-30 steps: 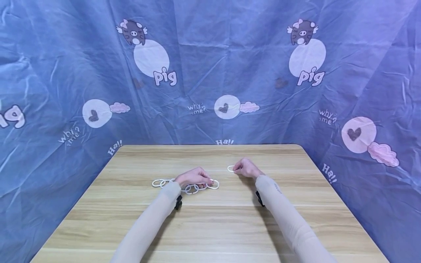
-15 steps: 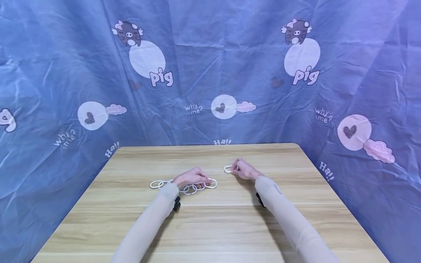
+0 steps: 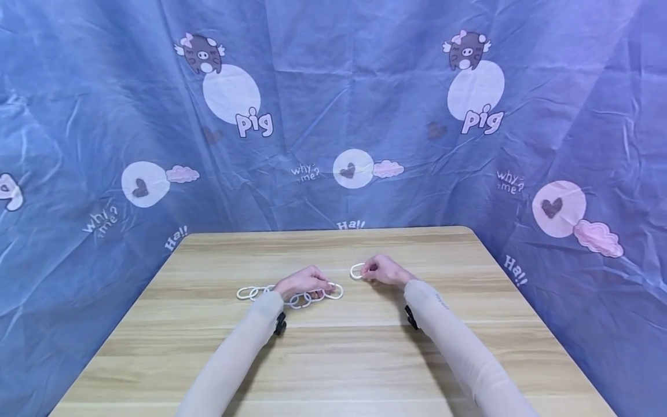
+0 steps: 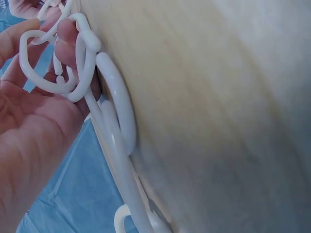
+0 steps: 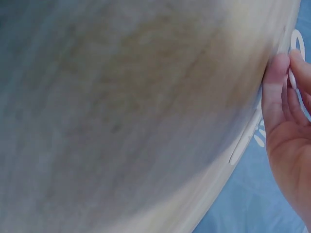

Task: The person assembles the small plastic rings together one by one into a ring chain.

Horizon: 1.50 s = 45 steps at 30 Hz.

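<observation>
A chain of white plastic links lies across the middle of the table, partly hidden under my left hand. Its thumb and fingers hold the chain near the right-hand end, where the last link sticks out past the fingertips. In the left wrist view several interlocked links hang around the fingers, and small gaps show in their loops. To the right and a little farther back, my right hand pinches a single white link by one end. Its free end points left towards the chain, apart from it.
The wood-grain table fills the lower part of the head view, with rounded far corners. Blue printed cloth hangs behind it and along both sides. A dark band sits under the left wrist, and another under the right.
My right hand has moved slightly left and nearer with the single link, whose loop is tilted more into view. The left hand keeps its hold on the chain. The head view has shifted a little.
</observation>
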Available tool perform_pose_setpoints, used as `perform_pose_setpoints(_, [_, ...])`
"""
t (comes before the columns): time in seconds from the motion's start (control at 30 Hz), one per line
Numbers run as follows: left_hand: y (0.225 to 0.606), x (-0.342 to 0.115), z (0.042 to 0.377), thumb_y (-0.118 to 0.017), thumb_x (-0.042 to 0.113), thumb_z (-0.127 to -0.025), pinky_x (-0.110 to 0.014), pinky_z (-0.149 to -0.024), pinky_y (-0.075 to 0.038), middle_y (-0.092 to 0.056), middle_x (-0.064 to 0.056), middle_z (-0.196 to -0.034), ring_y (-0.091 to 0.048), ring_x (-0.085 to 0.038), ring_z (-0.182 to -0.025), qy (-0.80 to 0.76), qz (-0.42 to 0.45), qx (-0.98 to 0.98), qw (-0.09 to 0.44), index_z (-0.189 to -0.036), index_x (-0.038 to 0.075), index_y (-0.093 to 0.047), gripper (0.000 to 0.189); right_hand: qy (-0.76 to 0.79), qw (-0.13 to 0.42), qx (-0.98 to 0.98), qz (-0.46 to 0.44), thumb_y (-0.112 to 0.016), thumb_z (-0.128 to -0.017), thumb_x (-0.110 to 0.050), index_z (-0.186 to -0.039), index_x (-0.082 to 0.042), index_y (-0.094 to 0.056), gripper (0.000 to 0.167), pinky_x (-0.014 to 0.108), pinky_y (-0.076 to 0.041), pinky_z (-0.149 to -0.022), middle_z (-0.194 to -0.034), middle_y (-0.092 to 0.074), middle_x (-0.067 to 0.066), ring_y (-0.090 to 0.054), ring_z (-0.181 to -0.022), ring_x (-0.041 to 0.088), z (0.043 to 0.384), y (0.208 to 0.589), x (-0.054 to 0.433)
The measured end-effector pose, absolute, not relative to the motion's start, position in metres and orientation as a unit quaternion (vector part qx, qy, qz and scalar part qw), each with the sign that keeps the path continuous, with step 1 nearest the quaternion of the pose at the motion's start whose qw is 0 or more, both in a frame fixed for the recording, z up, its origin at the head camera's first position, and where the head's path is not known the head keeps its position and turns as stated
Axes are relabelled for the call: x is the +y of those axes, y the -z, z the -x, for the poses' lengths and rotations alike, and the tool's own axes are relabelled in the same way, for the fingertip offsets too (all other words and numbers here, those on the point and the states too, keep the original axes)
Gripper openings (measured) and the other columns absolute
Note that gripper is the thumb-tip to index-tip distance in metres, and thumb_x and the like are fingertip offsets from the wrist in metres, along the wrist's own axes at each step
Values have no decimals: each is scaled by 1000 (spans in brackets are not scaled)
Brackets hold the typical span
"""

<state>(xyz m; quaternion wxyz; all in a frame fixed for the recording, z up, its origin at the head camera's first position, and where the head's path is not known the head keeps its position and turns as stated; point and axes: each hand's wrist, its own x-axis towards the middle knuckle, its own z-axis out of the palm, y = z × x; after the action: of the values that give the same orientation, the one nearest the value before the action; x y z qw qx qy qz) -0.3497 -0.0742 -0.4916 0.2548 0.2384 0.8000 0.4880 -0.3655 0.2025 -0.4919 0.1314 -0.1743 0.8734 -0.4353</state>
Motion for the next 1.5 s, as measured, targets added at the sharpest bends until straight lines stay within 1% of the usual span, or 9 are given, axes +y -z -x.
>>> perform_pose_setpoints(0.23, [490,-73,348,-63,10,-94,-19,-54,-44,-70,-2,-75,-53,-9,-58,-487,-243,797,260,-102,-4,-73,20,514,173,821,177,-54,-92,9,-105,14,-62,15,32,-59,-72,-92,-69,23,-67,-73,19,364,491,206])
perform_pose_setpoints(0.43, [490,-72,348,-60,9,-96,-19,-53,-43,-69,0,-75,-52,-8,-58,-493,-237,792,270,-104,-6,-71,20,548,201,797,156,-52,-92,12,-117,8,-46,27,34,-59,-76,-100,-66,26,-68,-78,24,358,489,201])
perform_pose_setpoints(0.63, [489,-73,348,-54,7,-98,-19,-53,-43,-65,-1,-73,-52,-9,-59,-489,-240,795,268,-106,-7,-70,22,547,207,796,157,-52,-96,3,-117,9,-54,22,35,-59,-78,-101,-69,24,-70,-83,25,353,487,192])
perform_pose_setpoints(0.77, [487,-73,346,-52,5,-98,-20,-53,-42,-62,-2,-69,-50,-10,-58,-473,-243,806,262,-107,-5,-70,22,535,206,806,151,-55,-97,-5,-113,5,-61,20,30,-57,-71,-98,-72,18,-68,-80,20,351,486,188])
perform_pose_setpoints(0.93, [487,-73,345,-55,4,-97,-21,-56,-45,-63,-2,-71,-53,-11,-60,-472,-230,812,254,-105,-4,-71,20,528,194,814,143,-59,-96,-11,-113,0,-66,21,24,-48,-65,-100,-73,16,-62,-76,16,347,486,184])
perform_pose_setpoints(1.1, [487,-74,346,-59,4,-95,-20,-55,-47,-65,-3,-71,-56,-11,-60,-477,-224,812,249,-101,-3,-73,16,536,180,814,133,-62,-95,-11,-112,2,-67,23,23,-47,-64,-96,-72,16,-58,-73,14,345,485,178])
perform_pose_setpoints(1.27, [488,-74,348,-62,3,-93,-20,-55,-48,-68,-5,-72,-57,-11,-59,-481,-223,810,251,-97,-3,-73,13,589,181,779,116,-58,-95,-3,-115,7,-63,23,28,-56,-77,-103,-71,20,-67,-82,18,344,486,170])
perform_pose_setpoints(1.37, [487,-73,349,-63,3,-92,-20,-56,-49,-68,-5,-71,-58,-11,-59,-473,-231,816,241,-95,-3,-73,12,611,184,762,108,-57,-95,0,-115,8,-62,22,33,-57,-84,-103,-70,21,-68,-86,21,344,487,167])
perform_pose_setpoints(1.5, [486,-72,349,-64,4,-92,-22,-57,-51,-69,-7,-70,-59,-12,-59,-464,-241,823,222,-93,-3,-73,12,614,193,755,125,-55,-96,0,-116,9,-61,23,34,-57,-87,-103,-70,21,-69,-86,20,344,488,164])
